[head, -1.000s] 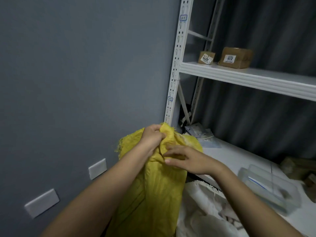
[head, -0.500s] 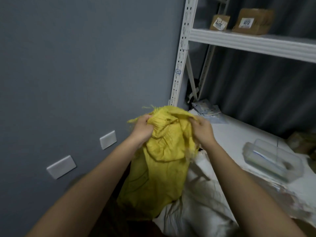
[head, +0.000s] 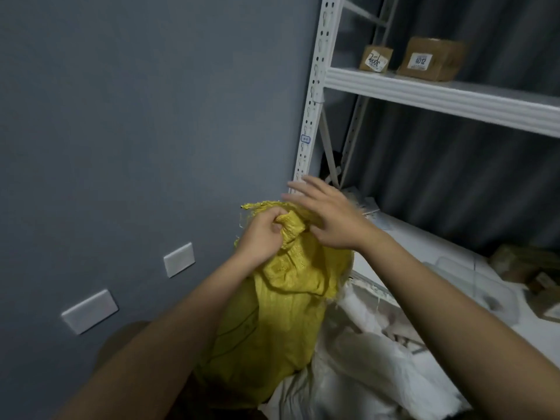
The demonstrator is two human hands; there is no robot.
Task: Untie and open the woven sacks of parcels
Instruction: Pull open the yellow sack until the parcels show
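Holding the bunched neck of the yellow woven sack (head: 281,316) in a curled left hand (head: 263,237), the person risked the most from a one-sided hold. My judgement was that if the left grip slackened while the right hand (head: 330,218) was off the cloth, the gathered mouth would slump and fold shut, or the upright sack would tip onto the white sack (head: 363,368) beside it. Frayed strands at the rim could also snag fingers or pull loose if the mouth were yanked apart rather than eased. Whether any tie remained around the neck could not be told; none showed.

The right hand hovered spread and blurred, fingers straight, holding nothing, just above and behind the sack's mouth. The left hand's fingers pinched a fold of the rim on the near left side, so the sack hung directly below that grip and stood between the grey wall (head: 121,131) and the white shelving (head: 439,95). Two labelled cardboard boxes (head: 430,59) sat on the upper shelf, well apart.
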